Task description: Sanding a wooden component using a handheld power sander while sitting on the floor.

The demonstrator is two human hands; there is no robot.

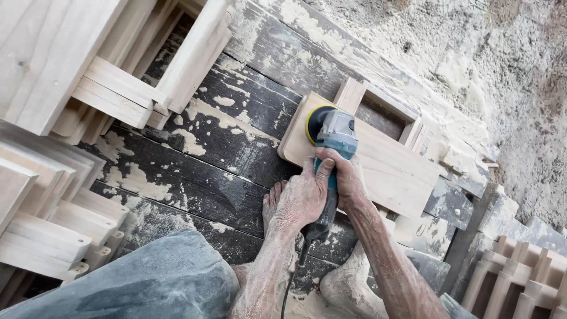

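A grey and teal angle grinder [333,142] with a yellow-rimmed sanding disc rests on the left end of a pale wooden box piece [390,171]. My left hand [300,201] wraps the tool's body from the left. Just above it, my right hand [345,174] grips the same body from the right. Both hands and forearms are dusted with sawdust. The tool's black cord [292,283] hangs down between my arms. The wooden piece lies on dark, dusty planks [224,136].
Stacks of pale wooden frame pieces fill the left [53,224] and top left [118,65]. More frames stand at the bottom right [520,277]. My bare feet [271,201] rest on the planks, my grey-trousered knee [147,283] at bottom left. Sawdust-covered ground [472,65] lies beyond.
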